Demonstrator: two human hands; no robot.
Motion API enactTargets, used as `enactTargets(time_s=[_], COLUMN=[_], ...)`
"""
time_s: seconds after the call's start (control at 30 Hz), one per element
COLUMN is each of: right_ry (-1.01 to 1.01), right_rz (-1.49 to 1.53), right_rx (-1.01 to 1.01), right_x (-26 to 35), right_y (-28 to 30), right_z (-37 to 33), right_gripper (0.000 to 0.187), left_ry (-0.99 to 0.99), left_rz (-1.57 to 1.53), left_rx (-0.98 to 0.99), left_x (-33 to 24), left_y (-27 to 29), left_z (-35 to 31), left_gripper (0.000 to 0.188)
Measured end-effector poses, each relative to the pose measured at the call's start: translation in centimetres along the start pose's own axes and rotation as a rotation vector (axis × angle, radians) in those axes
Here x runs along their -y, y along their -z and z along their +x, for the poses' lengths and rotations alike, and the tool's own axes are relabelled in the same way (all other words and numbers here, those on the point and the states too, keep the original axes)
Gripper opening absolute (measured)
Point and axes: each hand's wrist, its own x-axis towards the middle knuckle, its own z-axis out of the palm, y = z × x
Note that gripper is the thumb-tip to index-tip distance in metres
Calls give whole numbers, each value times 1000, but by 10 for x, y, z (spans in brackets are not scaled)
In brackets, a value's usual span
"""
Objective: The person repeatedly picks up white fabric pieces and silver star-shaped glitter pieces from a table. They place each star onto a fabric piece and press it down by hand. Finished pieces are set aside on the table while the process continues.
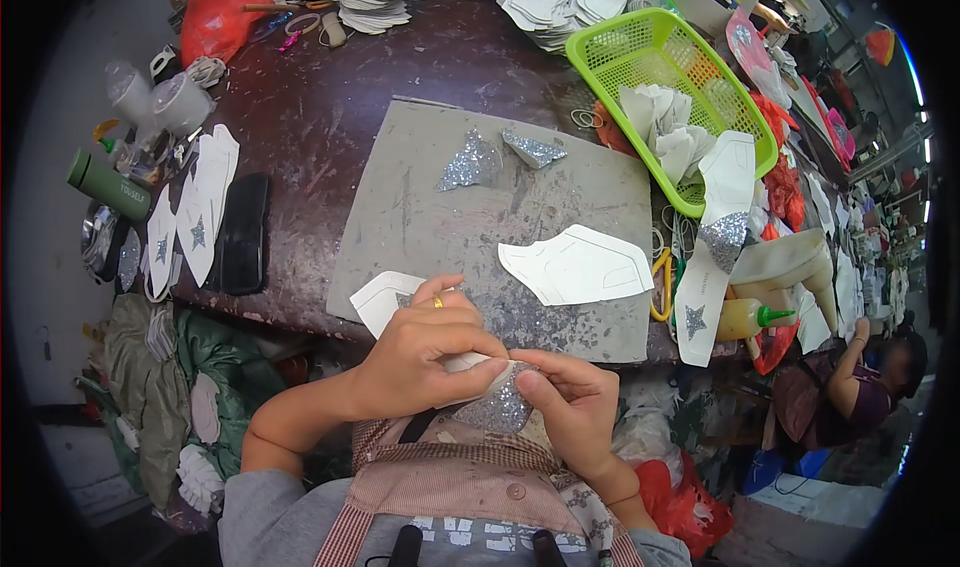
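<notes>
Close to my apron, both hands pinch a white shoe-upper piece with a silver glitter panel (502,407). My left hand (432,352), with a ring on one finger, grips its upper left edge between thumb and fingers. My right hand (575,402) pinches the right edge, thumb pressed on the glitter. Partly covered by my left hand, a white cut piece (376,301) lies on the grey board (390,197). Farther right on the board is another white cut piece (580,267) with drawn lines. Two loose silver glitter pieces, one flat (470,163) and one folded (533,150), lie toward its far side.
A green basket (690,37) of white pieces stands at the far right, near yellow-handled scissors (661,285) and a glue bottle (755,319). At left are star-marked pieces (205,202), a black case (246,232) and a green bottle (107,184). Another person (850,397) sits at far right.
</notes>
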Motion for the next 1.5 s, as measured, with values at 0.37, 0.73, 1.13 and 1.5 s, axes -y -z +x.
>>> enactTargets(time_s=[0.37,0.73,1.13,1.5], right_ry=[105,-303,-348,-357], right_rz=[-38,496,-102,90], right_rx=[325,84,207,293], right_x=[-5,-63,-68,-72], right_y=[7,3,7,12], right_z=[24,2,15,18], right_gripper=[14,19,14,21], left_ry=[-327,450,796,641], left_rz=[430,-417,-391,-367], left_rx=[9,-447,-334,-416], left_x=[-21,16,19,28], left_y=[31,-43,-39,-58], left_z=[5,-91,-103,-100], left_gripper=[16,41,18,12])
